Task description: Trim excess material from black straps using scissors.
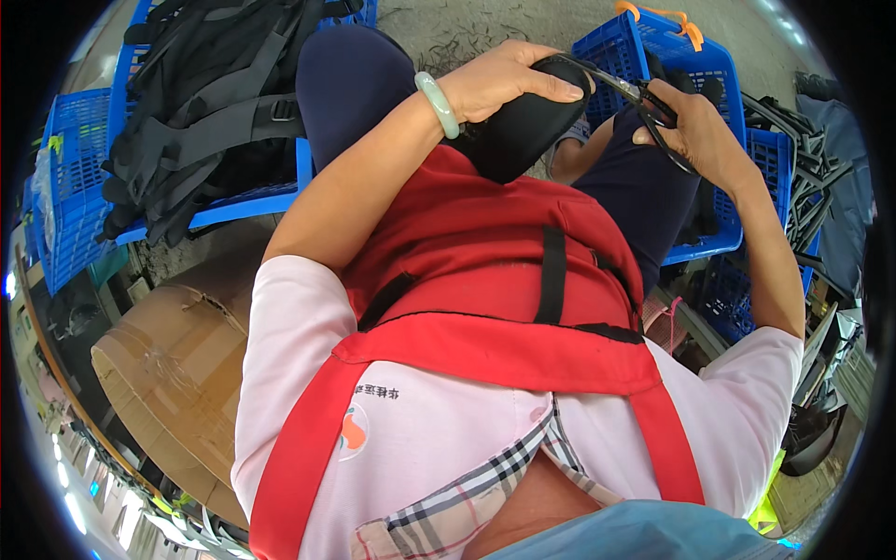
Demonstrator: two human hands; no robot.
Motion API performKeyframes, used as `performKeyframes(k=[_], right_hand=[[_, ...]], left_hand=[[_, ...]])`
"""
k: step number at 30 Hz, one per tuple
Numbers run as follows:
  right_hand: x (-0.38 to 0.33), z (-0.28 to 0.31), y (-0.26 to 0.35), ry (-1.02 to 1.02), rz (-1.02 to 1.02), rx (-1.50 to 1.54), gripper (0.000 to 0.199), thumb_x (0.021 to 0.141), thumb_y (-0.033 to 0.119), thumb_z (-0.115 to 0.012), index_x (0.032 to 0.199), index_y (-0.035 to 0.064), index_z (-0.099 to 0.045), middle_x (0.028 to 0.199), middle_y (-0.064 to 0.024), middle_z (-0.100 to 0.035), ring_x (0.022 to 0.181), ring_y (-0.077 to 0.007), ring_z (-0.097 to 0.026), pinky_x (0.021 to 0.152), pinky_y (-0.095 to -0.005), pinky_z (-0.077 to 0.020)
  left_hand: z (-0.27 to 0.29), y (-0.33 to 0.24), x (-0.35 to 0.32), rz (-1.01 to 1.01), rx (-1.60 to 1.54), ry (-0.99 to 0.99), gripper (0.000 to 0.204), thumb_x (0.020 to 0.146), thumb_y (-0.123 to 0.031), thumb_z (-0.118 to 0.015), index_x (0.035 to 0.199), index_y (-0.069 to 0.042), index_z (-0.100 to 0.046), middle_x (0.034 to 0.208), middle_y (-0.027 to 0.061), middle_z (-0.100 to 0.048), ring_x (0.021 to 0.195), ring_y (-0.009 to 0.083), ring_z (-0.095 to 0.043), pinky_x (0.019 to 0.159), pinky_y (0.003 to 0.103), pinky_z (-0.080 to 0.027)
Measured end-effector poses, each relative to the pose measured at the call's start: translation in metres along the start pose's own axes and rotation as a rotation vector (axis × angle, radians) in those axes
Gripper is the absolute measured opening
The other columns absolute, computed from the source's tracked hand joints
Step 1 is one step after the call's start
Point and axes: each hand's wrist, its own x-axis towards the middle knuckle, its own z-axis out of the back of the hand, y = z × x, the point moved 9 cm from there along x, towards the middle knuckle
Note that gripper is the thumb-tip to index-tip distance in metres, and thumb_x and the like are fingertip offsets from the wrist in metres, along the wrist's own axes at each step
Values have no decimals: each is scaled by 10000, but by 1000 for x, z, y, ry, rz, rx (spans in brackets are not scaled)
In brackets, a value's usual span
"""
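Note:
My left hand (pixel 509 82), with a pale green bangle at the wrist, is closed around a rounded black padded piece (pixel 534 131) above my lap. The thumb lies across its top edge. In my right hand (pixel 698 131) is a pair of scissors (pixel 623 88), with the fingers at its black handles. The metal blades point left toward the edge of the padded piece, close to my left fingertips. Whether the blades touch the piece or a thread on it, I cannot tell. A red apron (pixel 476 271) covers my lap beneath both hands.
At the left, a blue plastic crate (pixel 305 166) is heaped with black straps and buckles (pixel 210 131). Another blue crate (pixel 728 89) with an orange tie stands at the right, beside bundled black strips (pixel 817 168). Brown cardboard (pixel 177 355) is at the lower left. Dark scraps litter the floor (pixel 476 28).

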Motion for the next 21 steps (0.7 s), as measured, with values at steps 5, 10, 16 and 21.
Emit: performKeyframes(k=[5, 10, 16, 21], right_hand=[[-2, 11, 1, -30, 78, -77, 588, 721, 450, -742, 940, 5, -426, 635, -138, -351, 613, -306, -326, 581, -393, -339], [6, 15, -4, -23, 108, -230, 568, 728, 428, -736, 1014, 15, -472, 672, -179, -486, 674, -383, -466, 618, -427, -392], [10, 24, 7, -2, 143, -365, 546, 742, 390, -729, 1085, 19, -521, 668, -197, -552, 716, -408, -559, 625, -445, -419], [16, 25, 5, 24, 127, -421, 606, 708, 469, -719, 1085, 40, -516, 645, -176, -544, 684, -411, -542, 611, -450, -411]], left_hand=[[-6, 5, 2, 18, 9, 26, 311, 833, -119, -700, 1097, 30, -631, 1004, 49, -666, 898, 96, -604, 856, 224, -463], [-9, 15, 2, 72, 9, 53, 322, 827, -123, -705, 1102, 27, -630, 1005, 50, -666, 901, 99, -604, 855, 225, -464], [-9, 16, 1, 94, 24, 63, 338, 821, -128, -712, 1112, 25, -632, 988, 50, -669, 885, 103, -601, 832, 226, -469], [-11, 19, 2, 69, 79, 75, 332, 819, -143, -719, 1094, 25, -643, 976, 48, -669, 877, 102, -598, 824, 227, -466]])
